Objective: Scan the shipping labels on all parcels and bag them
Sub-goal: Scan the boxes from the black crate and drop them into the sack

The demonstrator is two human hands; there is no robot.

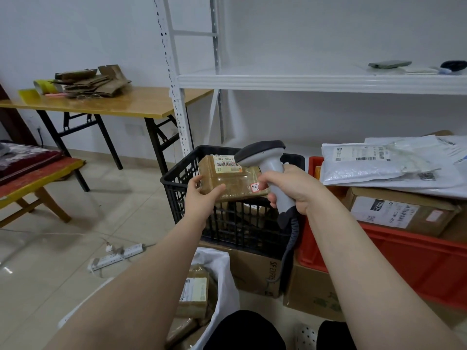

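L hand [202,198] has the brown taped parcel [235,181] up over the black crate [227,223]. Its fingers [195,178] curl round the parcel's left end, thumb pressed on the near face. R hand [295,188] is wrapped tight on the grey scanner [262,152], fingers clamped on the handle. The scanner's dark head sits just above the R fingers and over the parcel's far right corner. The shipping label [227,164] is on the parcel's top edge, btwn the two hands, right beside the scanner head. There's a small pink sticker [255,186] at the parcel's right end, touching the R fingers.

The coiled cable [290,243] drops from the handle below the R hand. A red bin [404,256] sits right of the R fingers, w/ a labelled carton [399,210] and white mailers [366,168] piled in it. The white bag [225,279] is open below the L forearm, w/ brown parcels [194,294] already in it. There's a power strip [116,256] on the floor, left of the L arm.
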